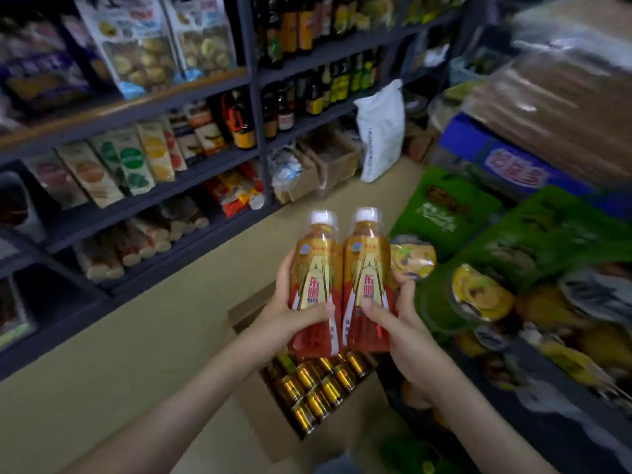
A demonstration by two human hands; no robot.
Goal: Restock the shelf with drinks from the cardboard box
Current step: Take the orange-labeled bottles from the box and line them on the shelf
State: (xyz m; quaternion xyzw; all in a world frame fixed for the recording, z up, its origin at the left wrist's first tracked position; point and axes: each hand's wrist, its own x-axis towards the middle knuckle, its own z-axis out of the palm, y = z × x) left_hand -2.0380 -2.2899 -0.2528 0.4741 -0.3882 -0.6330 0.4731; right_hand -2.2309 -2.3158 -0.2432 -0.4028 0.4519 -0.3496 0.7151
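Cardboard box (263, 422) stands open on the floor, gold cans (318, 388) packed against its right wall. Above the box, the left hand (290, 313) grips the left bottle (316, 285), thumb across the label. The right hand (400, 323) grips the right bottle (367, 285) likewise. Both bottles are upright, white-capped and touching. Beyond, at left, the dark shelf (191, 165) carries snack packets.
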